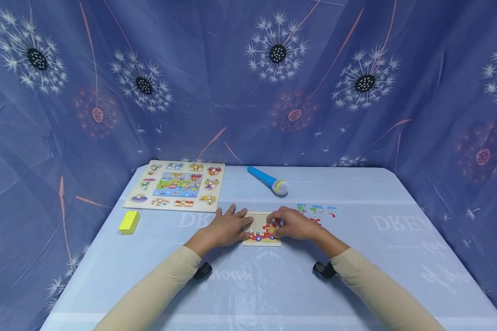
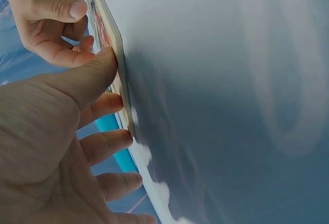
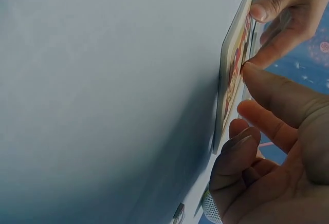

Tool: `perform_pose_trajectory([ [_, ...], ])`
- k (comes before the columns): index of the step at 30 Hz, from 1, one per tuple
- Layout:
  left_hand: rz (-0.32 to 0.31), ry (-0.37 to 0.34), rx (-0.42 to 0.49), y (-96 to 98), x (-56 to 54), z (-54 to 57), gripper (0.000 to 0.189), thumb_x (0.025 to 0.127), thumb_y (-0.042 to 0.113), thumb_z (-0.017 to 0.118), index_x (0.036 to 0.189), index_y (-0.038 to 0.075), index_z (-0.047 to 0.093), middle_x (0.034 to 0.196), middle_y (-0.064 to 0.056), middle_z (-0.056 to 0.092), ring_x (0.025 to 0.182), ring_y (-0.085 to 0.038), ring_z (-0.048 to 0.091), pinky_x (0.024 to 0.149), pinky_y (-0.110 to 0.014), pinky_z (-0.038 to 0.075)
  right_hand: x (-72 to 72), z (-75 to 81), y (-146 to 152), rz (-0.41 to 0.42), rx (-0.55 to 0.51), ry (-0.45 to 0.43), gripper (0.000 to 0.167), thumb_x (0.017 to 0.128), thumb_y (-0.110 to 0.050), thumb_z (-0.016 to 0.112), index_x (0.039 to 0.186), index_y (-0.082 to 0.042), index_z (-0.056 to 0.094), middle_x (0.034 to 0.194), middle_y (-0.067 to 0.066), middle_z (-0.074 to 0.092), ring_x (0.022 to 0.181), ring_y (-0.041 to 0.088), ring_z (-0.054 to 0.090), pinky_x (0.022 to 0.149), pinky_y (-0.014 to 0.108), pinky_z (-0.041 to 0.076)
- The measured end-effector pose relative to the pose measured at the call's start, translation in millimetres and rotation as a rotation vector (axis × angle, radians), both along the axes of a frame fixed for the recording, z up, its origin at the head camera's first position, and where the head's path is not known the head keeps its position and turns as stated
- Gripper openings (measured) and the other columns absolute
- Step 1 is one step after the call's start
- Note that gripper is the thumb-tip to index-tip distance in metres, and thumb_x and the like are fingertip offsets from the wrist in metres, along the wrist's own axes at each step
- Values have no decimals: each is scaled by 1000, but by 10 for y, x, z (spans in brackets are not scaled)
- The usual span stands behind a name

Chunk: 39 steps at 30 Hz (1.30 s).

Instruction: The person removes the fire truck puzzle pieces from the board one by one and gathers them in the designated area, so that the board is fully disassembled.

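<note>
Against left hand (image 1: 228, 227), puzzle board (image 1: 259, 222)

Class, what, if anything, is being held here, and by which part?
Nothing is clearly gripped: the left hand rests on the left edge of the puzzle board; whether the right hand pinches anything cannot be told.

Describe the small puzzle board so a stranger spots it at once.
Start at the pale table, then find the left hand and right hand near its middle. Between them lies the small puzzle board. Much smaller than the large puzzle board at the table's back left, it is only partly filled, showing red pieces.
</note>
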<state>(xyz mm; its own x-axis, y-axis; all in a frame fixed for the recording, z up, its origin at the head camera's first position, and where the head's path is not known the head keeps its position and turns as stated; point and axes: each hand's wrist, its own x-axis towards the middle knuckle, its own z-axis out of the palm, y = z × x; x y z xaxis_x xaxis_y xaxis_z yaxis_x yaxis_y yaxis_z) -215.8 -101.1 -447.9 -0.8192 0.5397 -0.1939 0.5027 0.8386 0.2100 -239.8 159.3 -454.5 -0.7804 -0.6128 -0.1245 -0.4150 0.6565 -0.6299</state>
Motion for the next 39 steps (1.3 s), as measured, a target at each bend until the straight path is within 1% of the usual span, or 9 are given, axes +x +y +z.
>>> perform_pose_trajectory([
  [5,-5,0,0,-4,0,6,56,100,47,62,151,24,53,162,-7,40,152,-45,25,112,-76,20,-22,-21,-26,-12,24,4,41,86,-10,80,125,-8,70,96,2,58,84,14,52,75,31,45],
  [13,0,-6,4,-6,0,-7,56,100,46,62,151,24,53,162,-7,40,152,-45,24,112,-75,20,-19,-56,-42,-42,53,7,37,87,-12,80,123,-13,72,96,0,58,85,13,52,75,32,45],
  [21,5,-7,6,-8,4,-20,56,101,46,62,151,24,53,163,-6,39,152,-44,24,113,-75,19,12,-55,-56,-37,96,26,37,88,-15,78,124,-14,72,98,0,55,86,14,51,78,34,44],
  [27,-5,-10,9,14,9,-18,55,101,46,61,151,24,53,163,-5,39,152,-45,23,113,-76,19,55,-66,-21,-33,113,51,35,89,-18,79,123,-15,72,100,0,55,86,14,50,77,33,44],
  [31,2,-7,-4,24,7,-28,55,101,46,61,151,24,53,163,-5,39,152,-44,23,113,-75,19,65,-63,-20,-22,100,57,28,89,-17,79,116,-17,72,101,-1,55,88,14,51,79,32,45],
  [34,13,-6,-10,20,9,-32,56,101,46,62,151,25,52,163,-4,38,153,-43,23,113,-75,18,59,-44,-43,-7,89,57,27,88,-14,79,114,-17,71,101,-1,55,91,14,51,81,32,46],
  [39,16,-8,-6,7,14,-29,56,101,46,62,151,24,52,163,-5,38,153,-43,23,113,-75,18,49,-20,-79,-1,114,43,36,88,-11,79,123,-14,70,103,-1,55,90,15,52,81,34,46],
])
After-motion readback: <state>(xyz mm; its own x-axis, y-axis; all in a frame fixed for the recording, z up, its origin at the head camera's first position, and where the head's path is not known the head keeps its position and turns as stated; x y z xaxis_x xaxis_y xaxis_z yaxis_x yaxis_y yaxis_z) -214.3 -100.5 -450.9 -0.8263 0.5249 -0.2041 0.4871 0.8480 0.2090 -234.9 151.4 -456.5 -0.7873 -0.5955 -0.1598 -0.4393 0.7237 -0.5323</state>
